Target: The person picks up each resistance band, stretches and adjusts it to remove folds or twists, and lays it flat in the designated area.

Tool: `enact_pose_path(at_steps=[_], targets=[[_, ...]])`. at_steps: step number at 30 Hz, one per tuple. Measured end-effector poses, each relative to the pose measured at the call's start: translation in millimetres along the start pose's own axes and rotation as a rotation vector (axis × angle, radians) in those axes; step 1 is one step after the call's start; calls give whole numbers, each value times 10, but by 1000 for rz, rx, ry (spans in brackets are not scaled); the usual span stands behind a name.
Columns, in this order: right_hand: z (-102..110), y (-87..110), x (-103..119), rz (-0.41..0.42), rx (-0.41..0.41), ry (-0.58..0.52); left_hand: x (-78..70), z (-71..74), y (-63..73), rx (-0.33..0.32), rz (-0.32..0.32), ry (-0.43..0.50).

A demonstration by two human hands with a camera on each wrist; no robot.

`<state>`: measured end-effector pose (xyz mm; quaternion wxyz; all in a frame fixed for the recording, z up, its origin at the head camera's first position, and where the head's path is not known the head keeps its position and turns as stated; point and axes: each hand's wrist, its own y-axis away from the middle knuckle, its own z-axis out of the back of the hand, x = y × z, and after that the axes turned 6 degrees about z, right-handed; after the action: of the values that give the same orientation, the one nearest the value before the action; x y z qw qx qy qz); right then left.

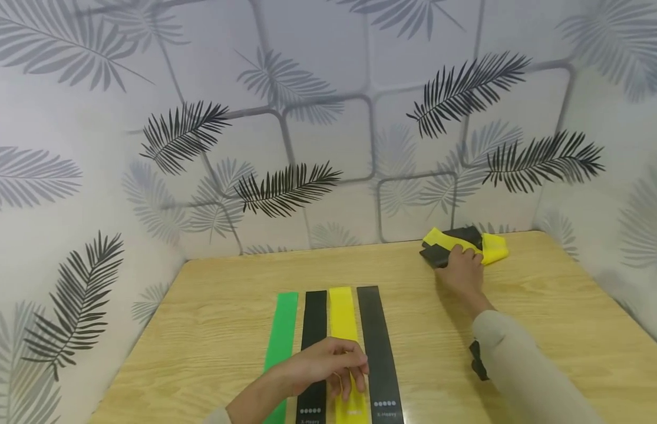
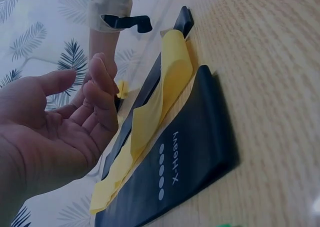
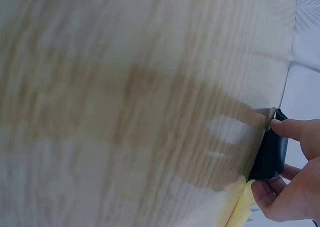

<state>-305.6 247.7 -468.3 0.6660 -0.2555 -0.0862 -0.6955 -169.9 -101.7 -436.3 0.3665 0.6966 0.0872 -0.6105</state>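
Flat resistance bands lie side by side on the table: a green band, a black band, a yellow band and another black band marked X-Heavy. Over the yellow band hovers my left hand, fingers loosely bent and holding nothing; the left wrist view shows its palm. At the back right, my right hand reaches a crumpled pile of bands. It pinches a black resistance band there, while a yellow one lies against its fingers.
The wooden table meets a leaf-patterned wall right behind the crumpled pile. A dark strap sits at the right sleeve.
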Motion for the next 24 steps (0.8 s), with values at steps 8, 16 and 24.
enact_pose_path(at_steps=[8,16,24], targets=[[165,-126,-42,-134,-14,-307,9,25,6,-16,13,1],[507,-268,83,-266,-99,-796,4,1,-6,-9,8,4],[798,-328,190,-205,-239,-901,-15,-18,-23,-1,5,15]])
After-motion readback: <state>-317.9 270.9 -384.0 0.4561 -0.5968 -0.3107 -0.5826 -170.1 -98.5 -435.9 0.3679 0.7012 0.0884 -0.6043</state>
